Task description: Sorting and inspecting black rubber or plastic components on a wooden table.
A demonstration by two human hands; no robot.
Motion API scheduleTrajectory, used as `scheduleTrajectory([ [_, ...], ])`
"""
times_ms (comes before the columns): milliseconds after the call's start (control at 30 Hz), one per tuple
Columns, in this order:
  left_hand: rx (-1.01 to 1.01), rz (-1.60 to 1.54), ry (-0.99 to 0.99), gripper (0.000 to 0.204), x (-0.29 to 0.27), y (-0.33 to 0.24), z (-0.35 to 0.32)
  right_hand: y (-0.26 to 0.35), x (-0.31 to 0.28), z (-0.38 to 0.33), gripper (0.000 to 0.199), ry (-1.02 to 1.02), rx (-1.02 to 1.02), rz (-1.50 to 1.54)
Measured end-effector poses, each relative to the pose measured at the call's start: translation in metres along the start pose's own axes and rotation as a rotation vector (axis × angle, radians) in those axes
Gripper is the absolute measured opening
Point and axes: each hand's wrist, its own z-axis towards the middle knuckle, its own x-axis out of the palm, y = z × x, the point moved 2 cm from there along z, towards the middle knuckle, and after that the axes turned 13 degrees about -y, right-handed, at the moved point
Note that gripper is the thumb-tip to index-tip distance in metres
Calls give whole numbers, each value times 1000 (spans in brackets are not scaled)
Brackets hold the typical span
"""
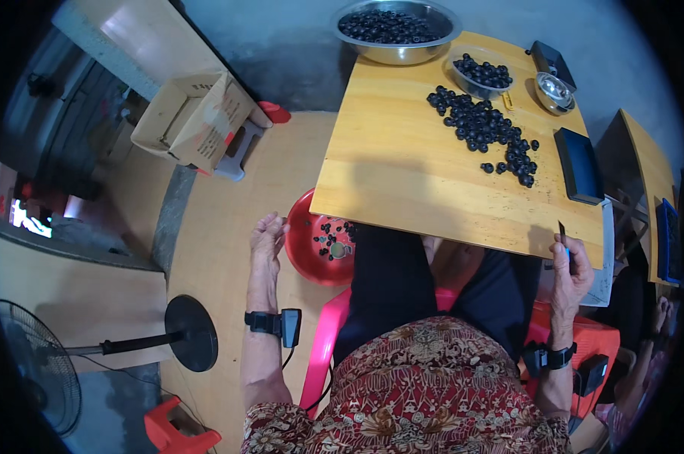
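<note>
My left hand (268, 236) is beside the left rim of a red basin (297, 259) on the floor, its fingers curled together; whether anything small is between them I cannot make out. Inside the basin are small black round pieces (328, 240) and a greenish round thing (337, 249). At the table's near right corner, my right hand (574, 271) grips a small knife (562, 231), dark blade pointing up and a bit of blue at its handle. A loose heap of black round pieces (482, 125) lies across the wooden table (387, 159), beyond both hands.
At the back stand a steel bowl (399, 53) and a clear tub (474, 89) of black pieces. A metal bowl (554, 94) and a dark tray (579, 166) sit at right. Leftward are a cardboard box (198, 129), a fan (35, 371) and a red stool (175, 427). Another person's hand (661, 312) shows far right.
</note>
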Motion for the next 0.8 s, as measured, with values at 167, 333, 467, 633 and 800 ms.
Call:
scheduleTrajectory([
  [167,159,-82,143,24,39,-65,-46,2,9,3,9,39,-21,0],
  [333,404,-12,468,28,116,-130,-128,-8,3,0,10,31,72,24],
  [467,640,265,664,20,183,-128,-161,-2,4,3,10,44,35,17],
  [633,902,532,788,19,251,-92,-195,2,4,5,10,65,14,21],
  [800,1351,643,760,22,291,-65,-208,7,4,6,9,74,32,33],
])
